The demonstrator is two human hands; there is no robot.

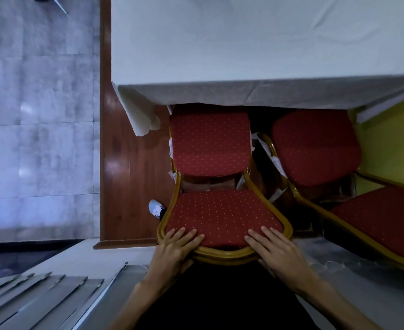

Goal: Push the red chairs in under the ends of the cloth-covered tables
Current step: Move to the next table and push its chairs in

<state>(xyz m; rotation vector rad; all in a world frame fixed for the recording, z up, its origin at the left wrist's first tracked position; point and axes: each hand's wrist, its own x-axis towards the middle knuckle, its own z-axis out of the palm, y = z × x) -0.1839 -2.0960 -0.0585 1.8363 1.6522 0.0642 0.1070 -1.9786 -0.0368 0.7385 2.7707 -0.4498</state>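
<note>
A red chair (210, 144) with white dots and a gold frame stands straight below me, its seat front reaching under the hanging edge of the white tablecloth (243, 44). My left hand (174, 248) grips the top of its backrest on the left side. My right hand (274, 251) grips the same backrest top on the right side. A second red chair (315, 148) stands to the right, turned at an angle, its seat partly under the cloth edge.
A brown wooden strip of floor (125, 175) runs along the table's left side, with grey tiled floor (36, 115) beyond it. My shoe (155, 208) shows left of the chair. A yellow-green wall (391, 139) closes the right side. Metal slats (41, 296) lie at lower left.
</note>
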